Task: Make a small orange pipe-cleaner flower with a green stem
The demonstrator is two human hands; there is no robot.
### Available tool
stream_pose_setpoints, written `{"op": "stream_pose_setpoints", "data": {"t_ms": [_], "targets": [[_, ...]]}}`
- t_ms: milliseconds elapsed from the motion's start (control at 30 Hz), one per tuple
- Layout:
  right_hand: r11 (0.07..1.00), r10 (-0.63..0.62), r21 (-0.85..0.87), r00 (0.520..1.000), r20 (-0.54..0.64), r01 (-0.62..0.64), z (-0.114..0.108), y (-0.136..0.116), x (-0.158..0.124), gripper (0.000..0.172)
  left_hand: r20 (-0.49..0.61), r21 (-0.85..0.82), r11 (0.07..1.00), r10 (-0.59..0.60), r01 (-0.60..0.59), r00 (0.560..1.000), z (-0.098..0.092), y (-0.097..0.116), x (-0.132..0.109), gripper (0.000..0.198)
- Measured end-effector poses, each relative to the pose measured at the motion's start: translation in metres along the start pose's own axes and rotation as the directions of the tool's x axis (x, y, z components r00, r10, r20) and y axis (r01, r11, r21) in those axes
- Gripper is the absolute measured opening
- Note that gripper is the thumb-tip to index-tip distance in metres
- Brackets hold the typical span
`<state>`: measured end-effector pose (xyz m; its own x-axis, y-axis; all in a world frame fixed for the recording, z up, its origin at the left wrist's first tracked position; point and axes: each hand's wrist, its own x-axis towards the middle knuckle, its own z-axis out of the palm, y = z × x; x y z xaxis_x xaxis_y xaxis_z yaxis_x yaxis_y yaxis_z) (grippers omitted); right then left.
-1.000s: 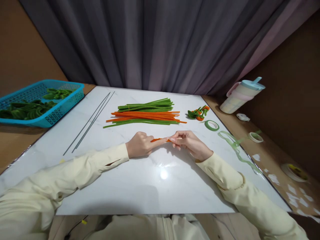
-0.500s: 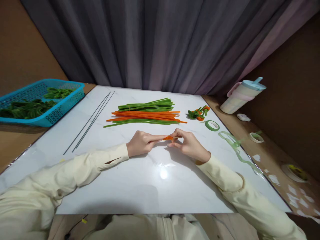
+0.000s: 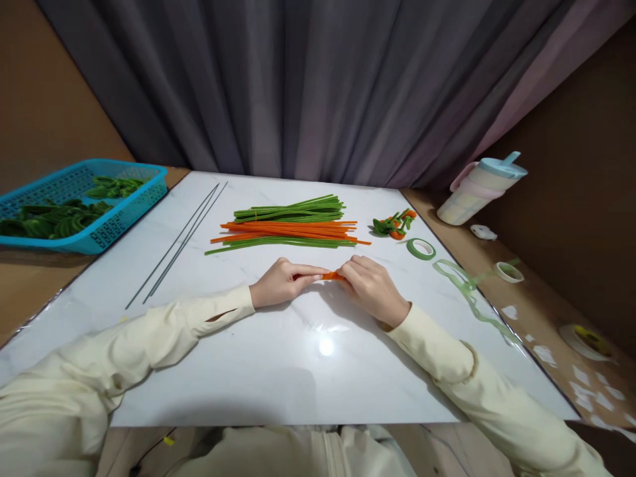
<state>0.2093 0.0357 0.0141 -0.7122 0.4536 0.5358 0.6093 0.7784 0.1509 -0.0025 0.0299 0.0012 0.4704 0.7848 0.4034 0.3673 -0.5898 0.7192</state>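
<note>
Pinching a short orange stem between two hands

1. Nearest: white tabletop, glossy and marble-patterned, with both cream sleeves laid across it.

2. Mid-table: left hand and right hand, resting on the surface with their fingertips meeting. Each is closed to a fingertip pinch on one end of the orange pipe cleaner piece. Only a short fuzzy span shows between them, and the rest is hidden under the fingers. The piece sits at the table's centre, low over the surface. Whether it touches the top cannot be told.
   - Risk, as judged: the piece is short and held by fingertips alone. If either pinch slips, the wire core could spring free or kink at the wrong spot. A bare cut end could also prick a fingertip.
   - Orientation: the long axis runs left to right across the view, near level, with one end toward each hand. It is roughly parallel to the bundles beyond.

3. Just behind the hands: orange stems and green stems, in loose bundles lying left to right.

4. Right of these: a small heap of folded pieces, a green tape roll and a loose tape strip trailing along the right edge.

5. Left: thin dark wires, lying diagonally.

6. Farthest: blue basket of green pieces off the table's left, a pale lidded cup at right, and a grey curtain behind.
</note>
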Motion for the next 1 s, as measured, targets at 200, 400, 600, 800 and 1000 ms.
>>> {"op": "stream_pose_setpoints", "data": {"t_ms": [200, 400, 600, 800, 1000], "targets": [[0.997, 0.041, 0.070, 0.999, 0.011, -0.042, 0.000, -0.002, -0.002, 0.018, 0.023, 0.089, 0.994, 0.059, -0.061, 0.998, 0.000, -0.001, -0.001, 0.027], [0.940, 0.166, 0.290, 0.983, 0.074, -0.180, -0.001, -0.007, -0.002, 0.018, 0.113, 0.431, 0.819, 0.368, -0.379, 0.923, 0.000, -0.010, -0.007, 0.037], [0.929, 0.209, 0.300, 0.976, 0.063, -0.218, -0.001, -0.009, -0.003, 0.018, 0.131, 0.556, 0.703, 0.453, -0.443, 0.882, 0.000, -0.013, -0.008, 0.038], [0.969, 0.137, 0.205, 0.991, 0.008, -0.136, 0.002, -0.010, -0.004, 0.017, 0.063, 0.429, 0.829, 0.370, -0.360, 0.927, 0.001, -0.009, -0.008, 0.029], [0.973, 0.102, 0.207, 0.995, -0.009, -0.098, 0.004, -0.013, -0.004, 0.019, 0.061, 0.358, 0.905, 0.223, -0.230, 0.973, -0.001, -0.004, -0.007, 0.029]]}}
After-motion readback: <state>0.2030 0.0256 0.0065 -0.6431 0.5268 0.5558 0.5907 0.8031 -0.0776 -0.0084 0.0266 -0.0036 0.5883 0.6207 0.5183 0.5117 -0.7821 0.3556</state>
